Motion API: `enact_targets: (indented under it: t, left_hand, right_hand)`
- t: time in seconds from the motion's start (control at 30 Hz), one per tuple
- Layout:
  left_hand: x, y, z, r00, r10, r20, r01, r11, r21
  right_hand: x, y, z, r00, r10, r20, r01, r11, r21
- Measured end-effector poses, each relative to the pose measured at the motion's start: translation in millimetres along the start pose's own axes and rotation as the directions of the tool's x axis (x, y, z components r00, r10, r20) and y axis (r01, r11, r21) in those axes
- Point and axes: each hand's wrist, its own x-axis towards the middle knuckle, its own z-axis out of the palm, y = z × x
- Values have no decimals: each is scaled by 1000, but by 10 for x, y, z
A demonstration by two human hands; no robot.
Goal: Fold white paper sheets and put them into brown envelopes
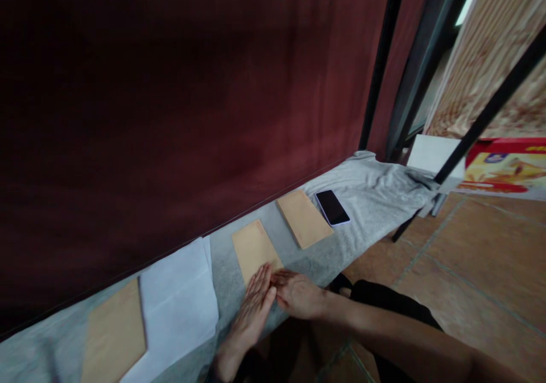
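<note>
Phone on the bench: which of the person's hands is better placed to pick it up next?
Probably the right. The right hand is nearer the phone; the left hand lies farther off, flat over the near end of the middle envelope.

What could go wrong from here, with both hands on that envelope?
The middle brown envelope could crease or skid, since the left hand and right hand rest on its near end. The white sheets might shift if the leftmost brown envelope, overlapping them, is dragged. The smartphone could be nudged if the rightmost brown envelope, close beside it, is moved.
</note>
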Motion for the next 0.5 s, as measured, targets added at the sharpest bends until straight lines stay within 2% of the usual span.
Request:
enact_targets:
  t: [0.1, 0.27, 0.37, 0.5]
  left_hand:
    - [-199, 46, 95, 998, -12, -70, 18, 997, 74]
    - [-449, 61, 166, 990, -1, -144, 24, 987, 157]
    - [-531, 72, 165, 983, -4, -185, 40, 981, 192]
    - [-538, 181, 151, 974, -38, -225, 92, 968, 235]
  right_hand:
    - [-33, 43, -145, 998, -40, 38, 37, 997, 71]
    - [-148, 140, -202, 997, -37, 75, 35, 999, 26]
    - [-232, 206, -199, 994, -7, 105, 10, 1000, -27]
    - [-280, 251, -221, 996, 39, 79, -31, 995, -95]
